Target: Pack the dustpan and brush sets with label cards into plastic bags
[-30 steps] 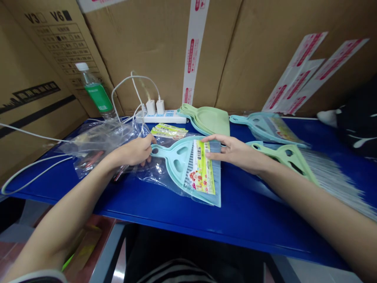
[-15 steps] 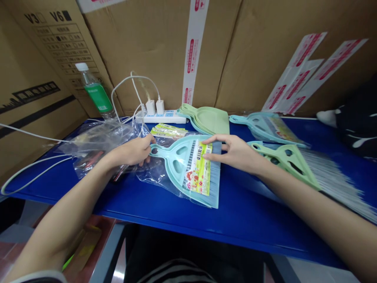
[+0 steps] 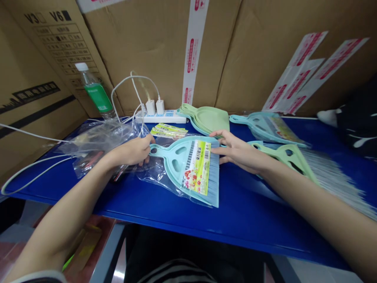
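A light blue dustpan [image 3: 173, 165] lies flat on the blue table, partly inside a clear plastic bag [image 3: 153, 177]. Over its pan rest a grey-blue bristled brush [image 3: 213, 177] and a yellow-green printed label card [image 3: 202, 167]. My left hand [image 3: 137, 151] is closed at the handle end, its fingers pinching the bag there; the fingertips are partly hidden. At the dustpan's far right corner, my right hand [image 3: 231, 149] has its fingers apart, near the card and the bristles, without a grip on either.
Green and blue dustpans [image 3: 212, 120] lie stacked behind. A bagged blue set [image 3: 268, 125] and a green dustpan [image 3: 285, 157] with pale bristles lie to the right. On the left are a power strip [image 3: 173, 118], white cables, crumpled bags [image 3: 97, 137] and a bottle [image 3: 98, 96].
My right hand has drawn slightly right, off the label card, and its fingers have spread. The card has shifted slightly left and down. My left hand stays in place.
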A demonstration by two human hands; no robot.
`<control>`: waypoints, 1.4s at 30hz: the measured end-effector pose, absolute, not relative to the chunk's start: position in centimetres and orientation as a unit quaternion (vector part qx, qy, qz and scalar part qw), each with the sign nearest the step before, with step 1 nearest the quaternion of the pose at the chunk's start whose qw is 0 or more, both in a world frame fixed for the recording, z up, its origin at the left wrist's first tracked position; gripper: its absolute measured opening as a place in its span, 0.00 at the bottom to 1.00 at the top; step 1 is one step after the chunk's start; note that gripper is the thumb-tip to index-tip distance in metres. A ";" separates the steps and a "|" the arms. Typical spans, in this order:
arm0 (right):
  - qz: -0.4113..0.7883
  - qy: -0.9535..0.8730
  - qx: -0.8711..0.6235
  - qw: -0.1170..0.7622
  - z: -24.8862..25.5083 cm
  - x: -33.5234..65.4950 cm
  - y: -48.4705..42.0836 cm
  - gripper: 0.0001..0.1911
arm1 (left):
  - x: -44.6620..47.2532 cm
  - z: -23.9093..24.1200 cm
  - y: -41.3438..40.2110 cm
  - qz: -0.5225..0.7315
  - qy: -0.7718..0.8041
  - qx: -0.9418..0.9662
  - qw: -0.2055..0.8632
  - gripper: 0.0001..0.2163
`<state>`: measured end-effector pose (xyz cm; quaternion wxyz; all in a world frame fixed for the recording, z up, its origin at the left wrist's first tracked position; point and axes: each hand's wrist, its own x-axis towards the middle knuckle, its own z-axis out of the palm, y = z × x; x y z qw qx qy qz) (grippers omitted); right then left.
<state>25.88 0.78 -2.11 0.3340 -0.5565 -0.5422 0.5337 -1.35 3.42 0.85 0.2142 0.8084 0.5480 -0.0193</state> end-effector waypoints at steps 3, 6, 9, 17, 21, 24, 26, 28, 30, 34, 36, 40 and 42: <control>0.528 -0.553 -0.548 0.340 -2.4 26.3 1.0 0.19 | -1.5 0.8 3.5 -0.021 0.546 0.810 0.213 0.13; 0.522 -0.563 -0.539 0.346 -2.7 26.5 1.2 0.23 | -1.6 0.8 3.6 -0.024 0.554 0.806 0.209 0.13; 0.533 -0.550 -0.545 0.342 -2.6 26.4 1.2 0.25 | -1.6 0.9 3.7 -0.022 0.562 0.802 0.200 0.13; 0.490 -0.578 -0.557 0.338 -2.3 26.3 0.9 0.30 | -1.3 1.2 3.6 -0.044 0.584 0.791 0.178 0.11; 0.419 -0.638 -0.570 0.305 -2.9 26.5 1.2 0.34 | -1.2 1.4 3.5 -0.067 0.580 0.795 0.164 0.08; 0.351 -0.690 -0.574 0.268 -3.4 26.9 1.5 0.35 | -1.2 1.4 3.4 -0.072 0.574 0.802 0.147 0.08; 0.301 -0.728 -0.565 0.247 -3.8 27.3 1.6 0.35 | -1.1 1.4 3.5 -0.082 0.567 0.810 0.127 0.08; 0.242 -0.765 -0.548 0.237 -4.0 27.7 1.6 0.35 | -1.0 1.5 3.5 -0.097 0.562 0.815 0.103 0.08; 0.180 -0.793 -0.533 0.234 -4.2 28.1 1.6 0.35 | -0.9 1.6 3.5 -0.113 0.563 0.814 0.084 0.08; 0.107 -0.810 -0.538 0.210 -4.3 28.2 1.4 0.34 | -0.7 1.7 3.4 -0.135 0.569 0.808 0.066 0.11; 0.089 -0.811 -0.544 0.196 -4.2 28.1 1.2 0.34 | -0.7 1.7 3.5 -0.142 0.566 0.811 0.045 0.12; 0.064 -0.810 -0.558 0.169 -4.3 27.7 1.0 0.31 | -0.8 1.3 3.6 -0.136 0.555 0.821 0.007 0.12; 0.052 -0.808 -0.564 0.159 -4.4 27.7 1.0 0.30 | -0.7 1.2 3.6 -0.131 0.562 0.817 -0.003 0.13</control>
